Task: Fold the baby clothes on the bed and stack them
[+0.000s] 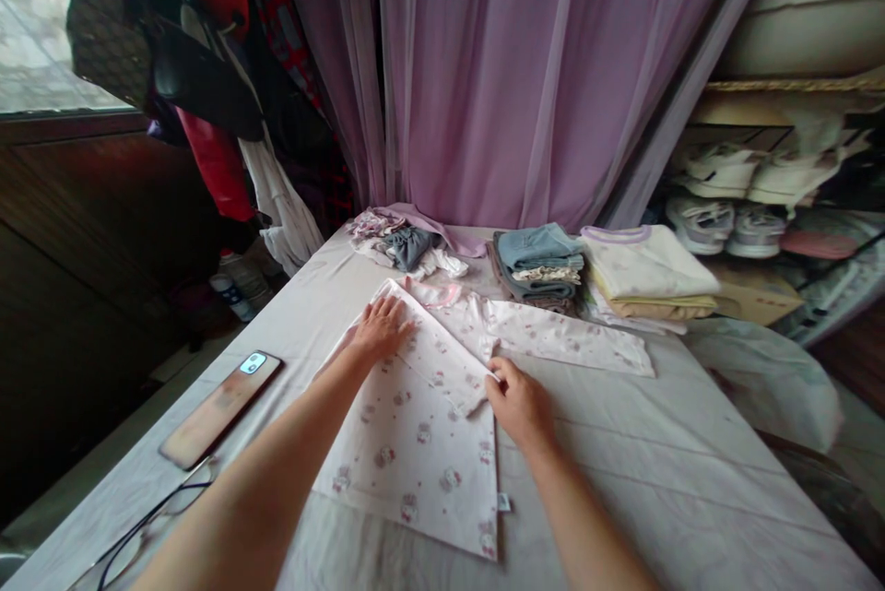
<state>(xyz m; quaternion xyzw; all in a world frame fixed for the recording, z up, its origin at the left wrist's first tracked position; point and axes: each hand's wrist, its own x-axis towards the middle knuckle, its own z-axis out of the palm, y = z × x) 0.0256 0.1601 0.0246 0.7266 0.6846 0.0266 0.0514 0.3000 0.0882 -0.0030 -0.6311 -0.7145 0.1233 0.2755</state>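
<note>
The left hand (383, 328) lies flat and open, palm down, fingers slightly spread, pressing on a folded flap (432, 360) of a white-pink printed garment (415, 457) and gripping nothing. The right hand (520, 404) is half curled at the flap's lower corner; whether its fingers pinch the cloth or only rest against it, I cannot tell. The step in hand looks like folding: one side of the garment is turned over in a diagonal crease, while a long sleeve (567, 342) lies spread out to the right, not yet folded in. The garment rests on a pale sheet-covered surface (622, 471). Beyond it sit a heap of small clothes (407, 245), a stack of folded denim (536, 264) and a folded cream garment (643, 264). A phone-like device (221, 411) lies to the left of the left forearm. A lilac curtain (484, 65) hangs behind, with pairs of shoes (719, 171) on shelving at the right.
</note>
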